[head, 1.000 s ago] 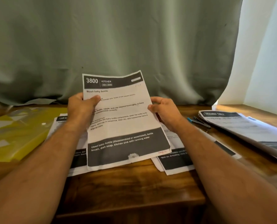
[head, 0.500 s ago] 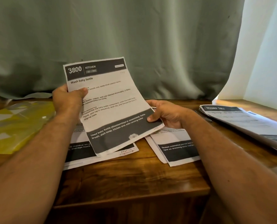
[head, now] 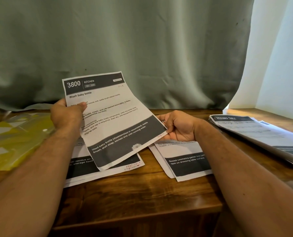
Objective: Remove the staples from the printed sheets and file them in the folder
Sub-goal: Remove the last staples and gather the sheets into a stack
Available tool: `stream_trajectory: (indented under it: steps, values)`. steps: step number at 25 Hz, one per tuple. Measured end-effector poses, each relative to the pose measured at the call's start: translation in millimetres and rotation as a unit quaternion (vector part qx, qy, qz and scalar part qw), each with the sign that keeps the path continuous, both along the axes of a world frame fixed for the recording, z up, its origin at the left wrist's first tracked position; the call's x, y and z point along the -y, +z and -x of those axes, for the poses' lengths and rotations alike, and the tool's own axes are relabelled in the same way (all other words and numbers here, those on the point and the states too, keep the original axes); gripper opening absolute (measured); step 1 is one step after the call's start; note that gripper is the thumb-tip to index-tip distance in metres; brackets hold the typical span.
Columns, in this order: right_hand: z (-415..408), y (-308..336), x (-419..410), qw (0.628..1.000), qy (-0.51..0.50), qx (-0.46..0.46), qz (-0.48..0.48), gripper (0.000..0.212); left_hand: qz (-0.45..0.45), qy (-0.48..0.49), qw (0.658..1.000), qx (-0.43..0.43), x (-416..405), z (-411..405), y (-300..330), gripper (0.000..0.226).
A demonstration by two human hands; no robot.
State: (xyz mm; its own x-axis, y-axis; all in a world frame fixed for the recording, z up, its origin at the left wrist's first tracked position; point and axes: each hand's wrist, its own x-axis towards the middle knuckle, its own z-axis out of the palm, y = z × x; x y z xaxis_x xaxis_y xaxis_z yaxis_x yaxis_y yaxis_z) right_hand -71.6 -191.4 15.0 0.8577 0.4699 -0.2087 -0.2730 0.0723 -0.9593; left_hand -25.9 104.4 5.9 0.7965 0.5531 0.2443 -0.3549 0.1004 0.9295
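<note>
I hold a printed sheet (head: 113,117) headed "3800 KITCHEN, Wash baby bottle" tilted above the wooden table (head: 142,194). My left hand (head: 66,115) pinches its upper left edge with the thumb on the print. My right hand (head: 178,127) grips its lower right corner. A yellow translucent folder (head: 14,141) lies flat at the left. More printed sheets (head: 98,170) lie under the held one, and another loose set (head: 185,161) lies under my right wrist. No staple is visible.
A thick stack of printed sheets (head: 262,135) headed "DRESSING TABLE" rests at the right edge of the table. A grey-green curtain (head: 125,48) hangs close behind the table. A pale wall (head: 282,57) stands at the right.
The held sheet has swung left and tilted, its top edge going toward the folder side. My right hand slid down from the sheet's right edge to its lower right corner.
</note>
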Motion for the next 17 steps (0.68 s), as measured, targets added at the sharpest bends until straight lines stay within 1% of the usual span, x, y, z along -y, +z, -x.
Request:
stream_trajectory:
  steps: [5,6,7,8,9,10,11,12,13,14,15,16,17]
  values:
    - [4,2,-2,0.999,-0.025,0.019,-0.012,0.064,0.014,-0.019,1.000,-0.009,0,-2,0,0.028]
    - [4,2,-5,0.998,-0.043,0.042,0.004,0.062,0.021,-0.031,0.999,-0.014,0,-2,1,0.026]
    - [4,3,-8,0.992,-0.081,0.090,0.040,0.059,0.028,-0.044,0.998,-0.022,0,0,2,0.023]
    - [4,3,-11,0.972,-0.136,0.161,0.102,0.055,0.029,-0.055,0.997,-0.035,2,1,2,0.020]
    - [4,4,-13,0.931,-0.199,0.243,0.186,0.050,0.024,-0.065,0.997,-0.047,4,3,3,0.020]
    - [3,5,-14,0.867,-0.262,0.323,0.276,0.049,0.017,-0.077,0.995,-0.055,6,6,3,0.020]
    - [3,6,-16,0.797,-0.310,0.390,0.343,0.050,0.008,-0.089,0.994,-0.060,10,7,4,0.021]
    - [3,9,-20,0.742,-0.337,0.441,0.376,0.051,-0.009,-0.102,0.992,-0.068,12,8,4,0.022]
    - [1,13,-26,0.707,-0.349,0.480,0.384,0.053,-0.032,-0.114,0.990,-0.080,17,10,4,0.025]
    - [-1,18,-35,0.687,-0.349,0.509,0.384,0.057,-0.059,-0.122,0.987,-0.091,21,10,4,0.028]
    - [-4,25,-46,0.679,-0.338,0.529,0.381,0.062,-0.088,-0.128,0.983,-0.098,24,11,3,0.031]
    - [-8,29,-58,0.680,-0.317,0.538,0.384,0.069,-0.111,-0.139,0.979,-0.099,28,10,3,0.032]
    - [-12,32,-71,0.691,-0.291,0.533,0.392,0.075,-0.124,-0.154,0.975,-0.100,31,12,2,0.033]
